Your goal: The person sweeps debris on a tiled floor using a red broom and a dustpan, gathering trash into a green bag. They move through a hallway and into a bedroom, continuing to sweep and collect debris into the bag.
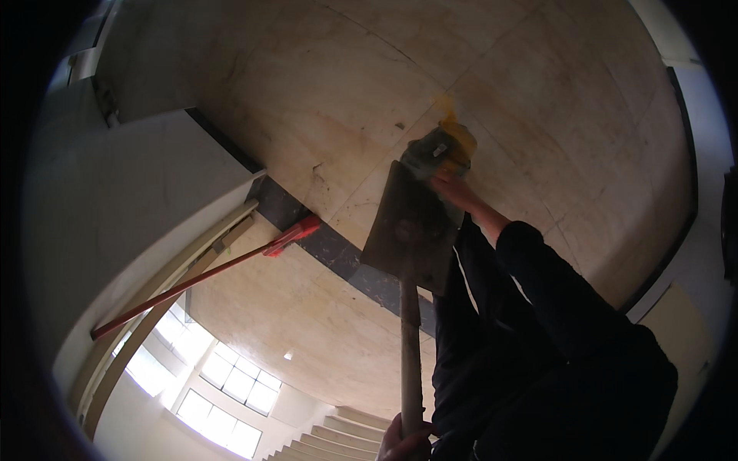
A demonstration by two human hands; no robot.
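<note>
At the bottom, my left hand (pixel 405 442) grips the wooden handle (pixel 410 346) of a shovel. Its broad, dark flat blade (pixel 403 230) lies low over the tiled floor. Up by the blade's far edge, my right hand (pixel 452 187) holds the near side of a dark, blocky object (pixel 433 151) with a yellow part (pixel 459 141). Motion blurs this object, and its exact kind is unclear. Part of it overlaps the blade's far corner in the picture.
A red broom (pixel 297 229) leans across the doorway, its bristles by a dark threshold strip (pixel 340 256). Small debris (pixel 399 125) dots the beige tiles. Left stands a grey-white wall (pixel 132 173); another wall (pixel 712 173) is right. Stairs (pixel 334 435) and windows (pixel 239 377) lie beyond the doorway.
</note>
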